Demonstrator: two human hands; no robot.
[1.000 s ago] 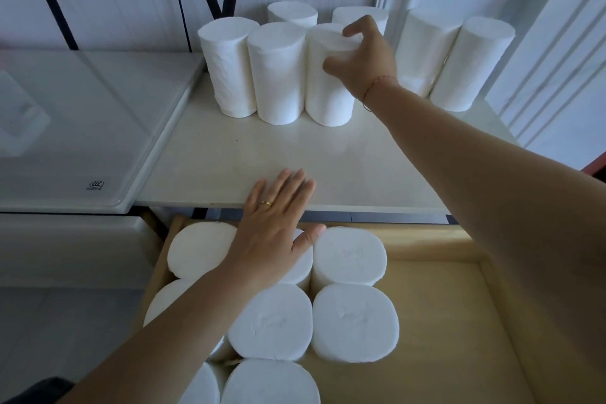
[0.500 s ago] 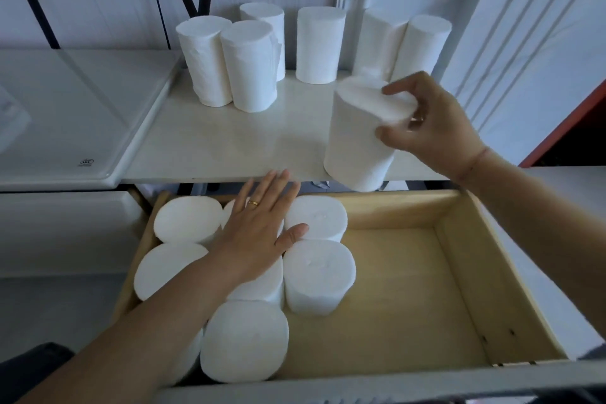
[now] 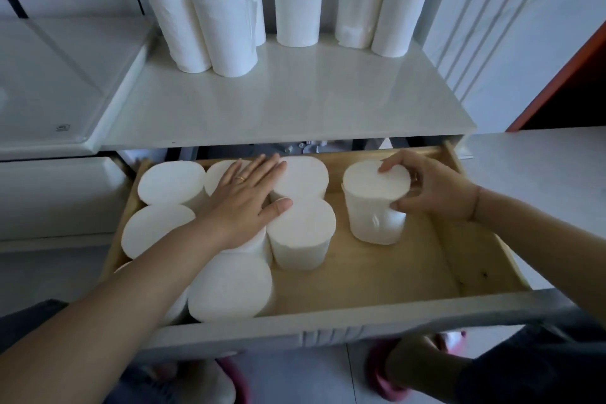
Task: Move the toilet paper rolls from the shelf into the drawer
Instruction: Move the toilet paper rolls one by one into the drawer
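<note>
My right hand (image 3: 433, 188) grips a toilet paper roll (image 3: 375, 207) by its top rim, fingertips (image 3: 385, 167) over the flat end and thumb on the side, so I can set it upright on the drawer (image 3: 377, 269) floor, apart from the packed rolls (image 3: 301, 233) to its left. My left hand (image 3: 244, 203) lies flat and open on those, grasping nothing, probably to keep them from shifting. Six rolls (image 3: 296, 3) wait on the shelf (image 3: 295, 98) above

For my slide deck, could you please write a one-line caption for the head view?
Right hand sets a roll upright in the drawer; left hand rests on packed rolls.
</note>
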